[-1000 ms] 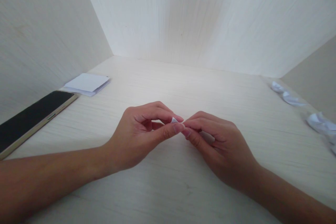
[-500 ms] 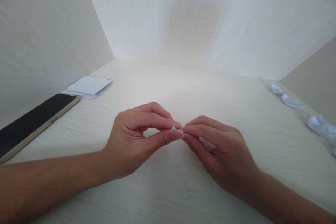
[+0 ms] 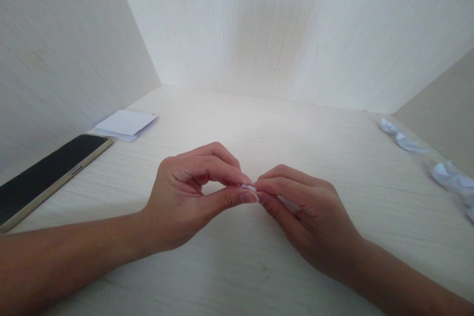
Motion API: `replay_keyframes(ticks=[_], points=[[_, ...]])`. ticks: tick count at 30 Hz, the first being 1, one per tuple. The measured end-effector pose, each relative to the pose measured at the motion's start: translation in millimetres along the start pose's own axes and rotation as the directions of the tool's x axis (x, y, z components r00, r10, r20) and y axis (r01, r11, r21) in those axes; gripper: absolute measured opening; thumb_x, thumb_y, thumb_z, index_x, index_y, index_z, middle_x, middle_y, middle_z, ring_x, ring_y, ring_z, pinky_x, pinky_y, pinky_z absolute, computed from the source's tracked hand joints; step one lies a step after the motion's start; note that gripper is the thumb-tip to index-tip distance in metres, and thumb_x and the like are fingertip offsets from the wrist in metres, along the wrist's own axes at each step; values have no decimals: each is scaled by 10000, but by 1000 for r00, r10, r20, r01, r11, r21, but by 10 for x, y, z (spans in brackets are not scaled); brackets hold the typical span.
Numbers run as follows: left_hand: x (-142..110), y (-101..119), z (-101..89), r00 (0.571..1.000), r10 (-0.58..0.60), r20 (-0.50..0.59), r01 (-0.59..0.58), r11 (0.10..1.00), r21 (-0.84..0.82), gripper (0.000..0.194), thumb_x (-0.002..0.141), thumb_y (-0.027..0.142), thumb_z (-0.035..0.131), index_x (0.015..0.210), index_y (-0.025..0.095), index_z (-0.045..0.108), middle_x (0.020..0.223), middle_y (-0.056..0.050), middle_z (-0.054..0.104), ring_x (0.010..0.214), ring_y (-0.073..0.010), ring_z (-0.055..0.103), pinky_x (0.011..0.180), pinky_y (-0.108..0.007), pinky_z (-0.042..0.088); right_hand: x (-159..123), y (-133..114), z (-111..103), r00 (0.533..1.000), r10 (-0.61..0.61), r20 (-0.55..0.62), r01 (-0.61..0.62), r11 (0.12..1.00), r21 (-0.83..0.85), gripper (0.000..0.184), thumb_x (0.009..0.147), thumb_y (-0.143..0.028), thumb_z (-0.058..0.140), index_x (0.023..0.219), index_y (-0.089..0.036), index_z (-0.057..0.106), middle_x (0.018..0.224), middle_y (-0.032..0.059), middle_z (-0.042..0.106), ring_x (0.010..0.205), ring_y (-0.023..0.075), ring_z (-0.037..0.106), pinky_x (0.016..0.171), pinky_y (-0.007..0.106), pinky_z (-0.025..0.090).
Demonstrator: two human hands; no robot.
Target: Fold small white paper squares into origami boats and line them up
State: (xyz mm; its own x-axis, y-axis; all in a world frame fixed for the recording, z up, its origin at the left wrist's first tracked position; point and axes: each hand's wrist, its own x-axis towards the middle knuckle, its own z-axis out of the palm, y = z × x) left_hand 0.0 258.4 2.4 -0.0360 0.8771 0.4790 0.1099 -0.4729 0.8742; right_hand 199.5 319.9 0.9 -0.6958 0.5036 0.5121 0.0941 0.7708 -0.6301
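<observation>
A small piece of white paper [image 3: 248, 187] sits between the thumb and fingertips of the left hand [image 3: 188, 197], pinched. The right hand [image 3: 314, 207] meets it, fingers closed together; whether they grip the paper, I cannot tell.

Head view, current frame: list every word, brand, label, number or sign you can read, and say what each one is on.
No text can be read anywhere.
Phone: dark screen, no lettering visible.
White sheets: no writing visible; the dark speck at a corner is too small to make out.
Crumpled white pieces: blurred, nothing legible.
Small white piece at the fingertips: too small and covered to tell.
</observation>
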Motion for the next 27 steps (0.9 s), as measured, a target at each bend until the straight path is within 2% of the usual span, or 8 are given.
replay_keyframes(ticks=[5,9,14,19,24,27], points=[[1,14,6,1000,-4,-14,5,1000,14,189,753,64,864,817,233,806,810,13,721,727,-97,680,634,-206,555,-11,9,-8,1000,-30,2,30,999,-31,146,988,-111,607,956,-131,748,900,36,729,772,83,664,703,170,515],[-5,25,0,1000,30,1,-30,999,24,211,760,13,832,805,213,787,823,6,721,736,-98,683,643,-204,559,-17,-5,-11,995,-95,-20,90,983,-157,148,989,-114,603,950,-128,744,888,41,737,756,109,654,680,222,509],[7,16,-30,995,85,44,-87,996,30,198,778,40,837,875,207,792,865,-13,707,780,-116,686,666,-223,577,-26,-18,-8,983,-179,-43,161,948,-275,131,985,-109,608,963,-132,734,911,50,747,771,135,656,700,275,506],[11,-15,-66,984,130,123,-144,984,107,172,808,83,832,920,210,798,878,-28,707,779,-128,683,640,-243,564,-22,-24,-11,971,-232,-52,198,908,-368,120,988,-124,608,939,-134,717,885,53,736,736,151,634,661,311,479],[11,-13,-73,989,81,120,-100,982,158,165,831,119,820,934,246,791,875,-18,710,777,-134,678,641,-260,544,-22,-44,-27,968,-252,-2,228,880,-416,97,981,-131,618,959,-125,713,879,71,740,734,178,625,675,343,473],[24,-8,-80,985,82,152,-116,967,228,162,845,148,810,961,261,798,876,-24,717,765,-141,674,617,-265,523,-21,-54,-45,967,-251,33,240,868,-435,117,991,-138,601,951,-129,710,895,80,747,742,187,621,691,354,469]])
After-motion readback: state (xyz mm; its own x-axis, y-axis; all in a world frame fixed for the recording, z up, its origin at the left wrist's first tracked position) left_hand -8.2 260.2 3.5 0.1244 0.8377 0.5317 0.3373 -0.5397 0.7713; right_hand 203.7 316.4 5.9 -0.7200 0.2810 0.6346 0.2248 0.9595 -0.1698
